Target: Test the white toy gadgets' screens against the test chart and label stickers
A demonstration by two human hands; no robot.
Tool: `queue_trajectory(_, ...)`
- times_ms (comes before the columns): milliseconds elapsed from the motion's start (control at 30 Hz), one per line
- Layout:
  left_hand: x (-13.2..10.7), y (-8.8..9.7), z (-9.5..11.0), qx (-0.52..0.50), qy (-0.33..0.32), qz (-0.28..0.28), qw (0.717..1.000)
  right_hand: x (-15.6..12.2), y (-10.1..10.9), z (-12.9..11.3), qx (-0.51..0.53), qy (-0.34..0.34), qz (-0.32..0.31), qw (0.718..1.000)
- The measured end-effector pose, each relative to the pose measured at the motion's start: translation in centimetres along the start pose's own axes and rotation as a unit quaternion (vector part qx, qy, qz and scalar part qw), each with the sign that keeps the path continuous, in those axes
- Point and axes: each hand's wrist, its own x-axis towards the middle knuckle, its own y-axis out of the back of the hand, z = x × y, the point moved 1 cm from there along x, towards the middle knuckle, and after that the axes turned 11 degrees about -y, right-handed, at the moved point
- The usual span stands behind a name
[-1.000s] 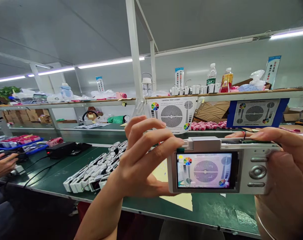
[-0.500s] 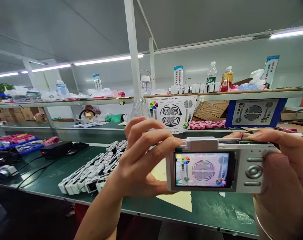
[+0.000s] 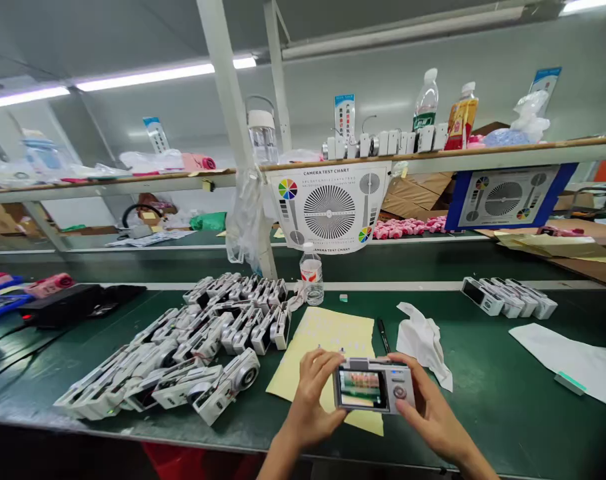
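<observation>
A small silver camera (image 3: 375,387) is held low over the green bench, its lit screen facing me. My left hand (image 3: 310,400) grips its left end with fingers curled over the top. My right hand (image 3: 425,407) clasps its right end, thumb by the round button. Under the camera lies a yellow sheet (image 3: 327,350). Ahead, a camera test chart (image 3: 329,212) hangs from the shelf.
Many white cameras (image 3: 193,353) lie in rows at the left, and a shorter row of cameras (image 3: 507,297) at the right. A water bottle (image 3: 311,273), a pen (image 3: 383,335), a white cloth (image 3: 425,343) and white paper (image 3: 573,363) lie on the bench (image 3: 483,400). A second chart (image 3: 507,198) hangs at the right.
Both hands have lowered the camera from eye level down to just above the bench, and my view has tilted down with it. The screen no longer shows the chart.
</observation>
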Motion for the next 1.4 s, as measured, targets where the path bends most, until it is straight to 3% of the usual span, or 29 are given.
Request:
queue_trajectory(133, -3.9, -3.8, -0.5, -0.109, 0.136, -0.027, 0.984, -0.4, 0.0, 3.8, -0.011, -0.086, 0.028, 0.996)
queue_trajectory(267, -4.8, -5.0, -0.8, -0.149, 0.186, -0.064, 0.969, -0.5, 0.2, 5.6, -0.007, -0.155, 0.016, 0.988)
queue_trajectory(533, -4.3, -4.9, -1.1, -0.154, 0.18, -0.082, 0.968, -0.6, 0.7, 6.6, 0.101, -0.199, -0.034, 0.974)
queue_trajectory(667, -4.2, -4.9, -1.0, -0.152, 0.181, -0.087, 0.968, -0.4, 1.0, 6.4, 0.18, -0.226, -0.07, 0.955)
queue_trajectory(833, -4.0, -4.9, -1.0, -0.156, 0.174, -0.086, 0.969, -0.3, 0.8, 6.3, 0.254, -0.256, -0.053, 0.931)
queue_trajectory(1067, -3.9, -4.7, -0.9, -0.154, 0.177, -0.087, 0.968, -0.2, 0.6, 5.9, 0.236, -0.272, -0.027, 0.933)
queue_trajectory(1400, -4.0, -4.7, -0.9, -0.152, 0.164, -0.099, 0.97, -0.8, -1.0, 5.3, 0.14, -0.263, 0.078, 0.951)
